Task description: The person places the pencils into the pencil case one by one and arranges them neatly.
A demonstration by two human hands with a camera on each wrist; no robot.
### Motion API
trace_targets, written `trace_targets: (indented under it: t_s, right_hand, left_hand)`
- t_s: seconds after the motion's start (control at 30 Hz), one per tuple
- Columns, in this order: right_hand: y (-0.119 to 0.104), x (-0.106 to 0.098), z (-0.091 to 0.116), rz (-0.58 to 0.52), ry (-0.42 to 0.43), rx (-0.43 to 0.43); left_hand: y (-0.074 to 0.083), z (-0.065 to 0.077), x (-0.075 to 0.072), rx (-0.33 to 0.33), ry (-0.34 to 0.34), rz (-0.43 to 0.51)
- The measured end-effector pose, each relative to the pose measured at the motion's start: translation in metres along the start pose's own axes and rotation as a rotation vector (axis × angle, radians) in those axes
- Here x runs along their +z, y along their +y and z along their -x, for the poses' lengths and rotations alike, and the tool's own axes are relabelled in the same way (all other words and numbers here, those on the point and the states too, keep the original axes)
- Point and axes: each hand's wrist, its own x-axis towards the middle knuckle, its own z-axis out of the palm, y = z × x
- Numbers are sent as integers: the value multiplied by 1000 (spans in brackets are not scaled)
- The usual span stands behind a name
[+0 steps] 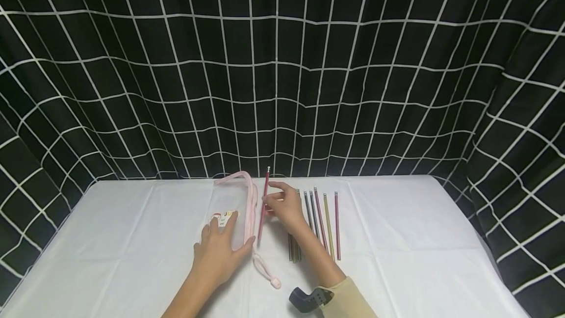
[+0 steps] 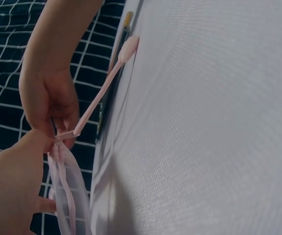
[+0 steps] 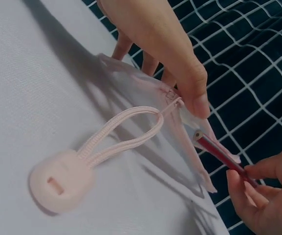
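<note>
A see-through pencil pouch (image 1: 227,194) with a pink zip border and a small cartoon print lies on the white table. My left hand (image 1: 219,251) rests on it with fingers spread, its thumb (image 3: 199,100) at the pouch's zipped edge. The mouth stands partly apart in the right wrist view. A pink cord pull (image 3: 62,181) trails toward me from the zip's near end. Just right of the pouch, my right hand (image 1: 286,208) pinches a red pencil (image 1: 266,185), its eraser end pointing away from me. The pencil's plain end is close to the pouch mouth.
Several pencils (image 1: 326,220) in red, dark and gold tones lie side by side to the right, some partly under my right forearm. A black curved device (image 1: 309,299) sits on the right wrist. Behind the white table (image 1: 397,239) hangs a black curtain (image 1: 335,87) with white grid lines.
</note>
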Motion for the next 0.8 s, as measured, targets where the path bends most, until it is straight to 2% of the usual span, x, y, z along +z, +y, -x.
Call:
trace_targets:
  t_s: [0.5, 0.67, 0.8]
  right_hand:
    - [4, 11, -1, -102, 37, 61]
    - [5, 16, 2, -87, 31, 82]
    - [7, 19, 4, -79, 27, 68]
  left_hand:
    - [-2, -1, 1, -7, 7, 10]
    - [-3, -2, 2, -4, 13, 10]
    - [-3, -2, 3, -7, 13, 20]
